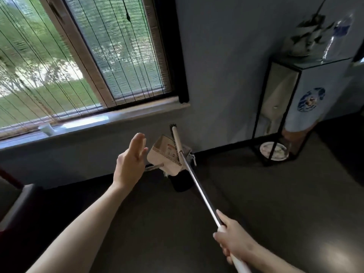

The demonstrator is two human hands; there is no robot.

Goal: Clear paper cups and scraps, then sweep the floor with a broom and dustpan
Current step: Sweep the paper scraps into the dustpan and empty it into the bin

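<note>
My right hand (231,240) grips the white end of a long metal handle (199,186) that slants up toward the wall. At its far end a beige dustpan (164,154) is tilted over a black waste bin (182,183) under the windowsill; a dark brush edge shows behind the pan's top. A second short metal handle (153,167) sticks out left from the pan. My left hand (131,161) hovers just left of the dustpan, fingers straight, holding nothing. A white paper cup (47,129) stands on the windowsill.
A window with thin blinds fills the upper left above a pale sill (118,117). A black-framed glass stand (291,107) with a vase and a bottle on top stands at the right, a plate at its base. A red-edged seat (11,209) is at the left. Dark floor spreads in front.
</note>
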